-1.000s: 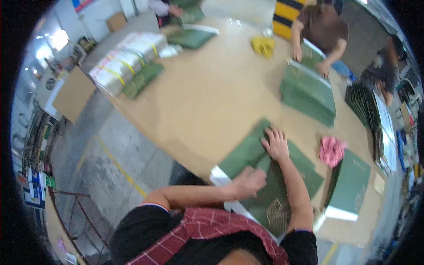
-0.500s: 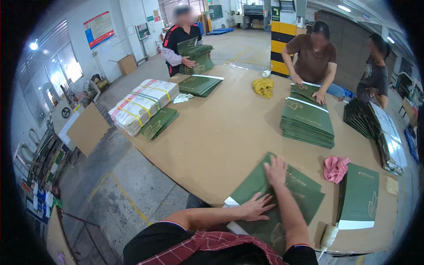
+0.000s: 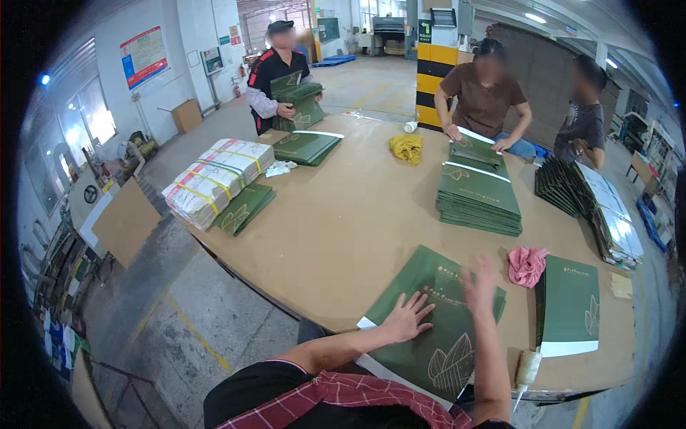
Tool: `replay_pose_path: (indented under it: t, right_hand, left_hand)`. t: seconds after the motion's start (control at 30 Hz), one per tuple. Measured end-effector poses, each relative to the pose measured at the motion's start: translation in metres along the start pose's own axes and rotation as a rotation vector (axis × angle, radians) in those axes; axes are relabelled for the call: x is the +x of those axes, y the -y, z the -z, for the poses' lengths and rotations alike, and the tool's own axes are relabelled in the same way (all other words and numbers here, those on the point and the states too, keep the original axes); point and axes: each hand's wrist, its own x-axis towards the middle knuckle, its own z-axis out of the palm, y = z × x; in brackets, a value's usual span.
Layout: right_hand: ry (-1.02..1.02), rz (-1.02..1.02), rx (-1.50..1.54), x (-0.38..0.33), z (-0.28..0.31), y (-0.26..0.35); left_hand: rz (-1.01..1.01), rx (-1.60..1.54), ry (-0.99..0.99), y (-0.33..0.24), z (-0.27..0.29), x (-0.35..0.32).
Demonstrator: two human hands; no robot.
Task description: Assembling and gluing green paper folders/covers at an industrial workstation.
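Observation:
Two flat green paper bags (image 3: 457, 343) with gold leaf outlines and white edge strips overlap on the table in front of me. My left hand (image 3: 409, 318) lies on the upper bag with its fingers spread. My right hand (image 3: 480, 286), smeared by motion, is over the bags' right side with its fingers stretched out; whether it touches them I cannot tell. To the right is another stack of green bags (image 3: 572, 304), with a crumpled pink cloth (image 3: 527, 266) at its far left corner. A whitish bottle with a thin tip (image 3: 527, 370) lies near the table's front edge.
The brown table (image 3: 321, 236) bears a tall green bag stack (image 3: 479, 204), a yellow cloth (image 3: 406, 149), a strapped bundle (image 3: 218, 179) and dark folded bags (image 3: 557, 187). Across it, one person (image 3: 282, 86) holds green bags, another (image 3: 486, 93) handles bags, and a third (image 3: 582, 114) stands right.
The upper bag now lies turned, nearly squared over the lower one. My right hand has moved right, off the bag's middle. My left hand stays flat. The whole view has shifted slightly.

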Motion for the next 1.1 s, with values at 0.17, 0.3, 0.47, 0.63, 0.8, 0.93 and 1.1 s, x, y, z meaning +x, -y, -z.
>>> replay_pose_path:
  t: [0.17, 0.3, 0.47, 0.63, 0.8, 0.93, 1.1]
  right_hand:
    - [-0.122, -0.470, 0.312, -0.059, 0.032, -0.043]
    - [0.085, -0.530, 0.337, -0.092, -0.012, -0.046]
    - [0.345, -0.523, -0.227, -0.049, -0.004, -0.038]
    - [0.291, -0.668, -0.332, -0.033, -0.023, -0.041]
    - [0.479, -0.728, -0.319, -0.023, -0.037, -0.069]
    - [0.393, -0.731, -0.367, -0.029, -0.055, -0.073]
    - [0.215, -0.629, -0.293, -0.037, -0.042, -0.070]
  left_hand:
    - [0.142, 0.049, -0.075, 0.014, 0.005, -0.015]
    - [0.110, 0.087, -0.126, 0.018, -0.002, -0.016]
    - [0.104, 0.098, -0.147, 0.017, 0.002, -0.019]
    - [0.111, 0.110, -0.125, 0.013, 0.006, -0.021]
    - [0.116, 0.122, -0.138, 0.014, 0.008, -0.017]
    - [0.140, 0.099, -0.123, 0.010, 0.005, -0.018]
    - [0.149, 0.074, -0.141, 0.012, 0.007, -0.016]
